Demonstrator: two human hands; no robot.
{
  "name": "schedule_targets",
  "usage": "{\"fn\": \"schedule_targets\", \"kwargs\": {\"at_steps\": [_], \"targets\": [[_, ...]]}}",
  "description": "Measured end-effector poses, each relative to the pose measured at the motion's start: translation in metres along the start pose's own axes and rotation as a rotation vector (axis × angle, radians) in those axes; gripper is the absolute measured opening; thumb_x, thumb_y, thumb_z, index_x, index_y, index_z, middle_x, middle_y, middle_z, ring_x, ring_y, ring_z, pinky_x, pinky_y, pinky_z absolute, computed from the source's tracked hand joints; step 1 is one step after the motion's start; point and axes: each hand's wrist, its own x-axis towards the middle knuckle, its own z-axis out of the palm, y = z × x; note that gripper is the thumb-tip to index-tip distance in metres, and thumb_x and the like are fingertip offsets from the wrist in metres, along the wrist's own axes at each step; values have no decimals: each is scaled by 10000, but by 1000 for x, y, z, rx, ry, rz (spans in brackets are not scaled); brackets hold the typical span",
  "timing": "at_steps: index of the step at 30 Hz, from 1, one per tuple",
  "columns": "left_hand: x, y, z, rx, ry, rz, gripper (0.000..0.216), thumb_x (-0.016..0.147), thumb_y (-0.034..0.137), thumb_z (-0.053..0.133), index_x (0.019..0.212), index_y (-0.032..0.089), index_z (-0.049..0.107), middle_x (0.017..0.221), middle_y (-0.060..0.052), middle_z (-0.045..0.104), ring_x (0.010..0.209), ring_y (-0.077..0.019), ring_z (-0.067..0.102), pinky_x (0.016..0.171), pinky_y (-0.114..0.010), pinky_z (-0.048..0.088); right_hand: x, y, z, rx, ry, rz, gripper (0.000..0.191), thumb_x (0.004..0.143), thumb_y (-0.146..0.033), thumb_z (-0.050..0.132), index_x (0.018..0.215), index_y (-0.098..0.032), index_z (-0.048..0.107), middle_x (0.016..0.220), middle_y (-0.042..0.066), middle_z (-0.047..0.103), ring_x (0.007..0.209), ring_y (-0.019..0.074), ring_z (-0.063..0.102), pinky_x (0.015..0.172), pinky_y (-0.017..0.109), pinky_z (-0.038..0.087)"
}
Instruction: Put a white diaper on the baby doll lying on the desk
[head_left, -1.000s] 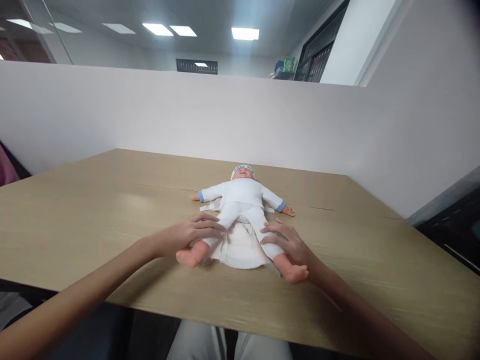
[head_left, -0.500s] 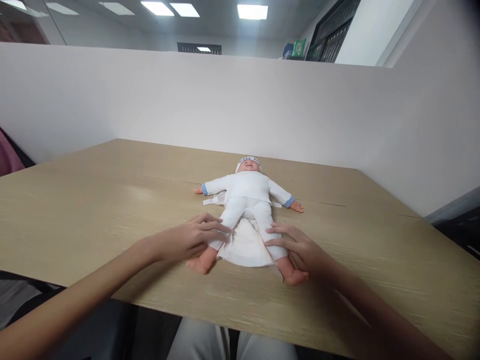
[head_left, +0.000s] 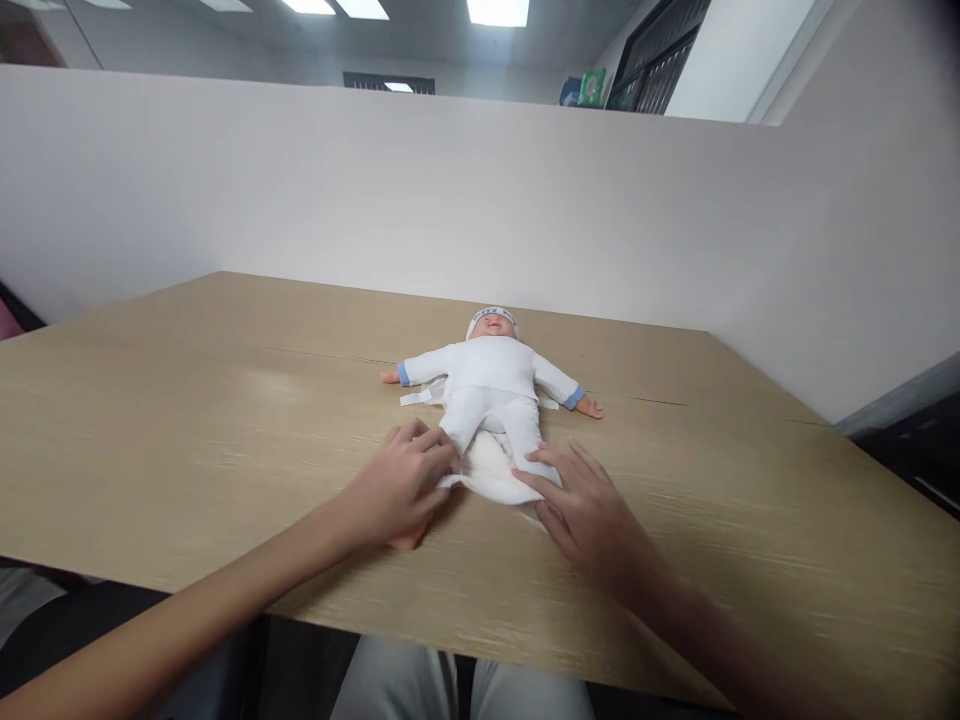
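A baby doll (head_left: 493, 364) in white clothes with blue cuffs lies on its back, legs toward me, wearing a white headband with lettering. An unfolded white diaper (head_left: 491, 475) runs beneath its hips and out between its legs, its near edge raised slightly off the table. Side tabs show at the doll's waist. My left hand (head_left: 409, 475) is closed on the diaper's near left corner, over the doll's foot. On the other side, my right hand (head_left: 589, 505) pinches the right corner, thumb below and fingers above, beside the doll's leg. The doll's right-side foot is hidden behind that hand.
The wooden table (head_left: 225, 440) has thin seams across its top. Beyond it stands a white partition wall (head_left: 450, 200). My legs (head_left: 397, 685) are under the near edge. A dark object (head_left: 915, 450) stands past the right edge.
Both hands have gone from resting by the doll's legs to gripping the diaper's near corners. That edge has lifted and moved toward the doll. The view has shifted slightly.
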Motion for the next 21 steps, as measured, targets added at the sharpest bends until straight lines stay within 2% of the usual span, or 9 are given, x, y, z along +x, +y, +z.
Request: {"fn": "schedule_targets", "kwargs": {"at_steps": [2, 5, 8, 10, 13, 16, 18, 21], "targets": [[9, -4, -7, -75, 58, -17, 213, 1062, 342, 545, 1008, 210, 703, 1076, -90, 695, 1046, -300, 568, 974, -476, 493, 11, 7, -1, 64, 31, 43, 269, 1087, -205, 483, 1209, -243, 719, 1280, 129, 725, 1224, 323, 658, 1090, 576, 508], [28, -14, -18, -219, 173, -41, 260, 1070, 368, 502, 1088, 219, 714, 1247, -99, 691, 1176, -302, 591, 1061, -483, 485, 32, 23, -5, 176, 108, 103, 248, 1106, -268, 468, 1074, -240, 712, 1097, 111, 731, 1038, 298, 665, 929, 486, 554], [55, -27, -23, -305, 232, -81, 315, 1062, 399, 478, 1184, 224, 710, 1431, -104, 644, 1333, -325, 535, 1186, -533, 400, 57, 38, -4, 221, 238, 155, 276, 1114, -322, 451, 1097, -238, 713, 1180, 117, 713, 1133, 303, 646, 1003, 487, 524], [76, -37, -24, -370, 236, -95, 342, 1054, 441, 480, 1186, 218, 703, 1425, -109, 653, 1339, -329, 530, 1200, -531, 375, 74, 49, -1, 284, 270, 196, 309, 1114, -366, 438, 1113, -239, 720, 1268, 115, 706, 1220, 302, 635, 1083, 486, 487], [110, -55, -23, -555, 220, -160, 361, 1014, 532, 525, 1007, 201, 667, 1116, -84, 698, 1097, -285, 596, 1027, -433, 466, 99, 69, 7, 427, 210, 343, 372, 1090, -455, 432, 1028, -236, 727, 1151, 95, 746, 1125, 294, 667, 1034, 444, 503], [139, -73, -19, -683, 192, -237, 408, 979, 598, 553, 860, 208, 563, 839, -11, 573, 832, -206, 523, 788, -333, 443, 121, 95, 17, 479, 158, 477, 447, 1064, -538, 433, 938, -228, 730, 939, 68, 754, 936, 285, 672, 916, 416, 526], [154, -85, -14, -715, 185, -252, 413, 967, 598, 562, 827, 211, 518, 806, 1, 527, 779, -184, 479, 724, -313, 402, 135, 111, 25, 511, 133, 522, 450, 1051, -551, 453, 970, -227, 754, 936, 60, 776, 940, 289, 684, 918, 413, 532], [170, -101, -4, -772, 163, -281, 398, 947, 578, 578, 813, 214, 490, 810, -5, 520, 765, -180, 467, 691, -315, 378, 151, 131, 40, 621, 89, 558, 448, 1019, -568, 516, 1056, -217, 791, 1051, 62, 820, 1057, 302, 714, 964, 417, 557]]}}
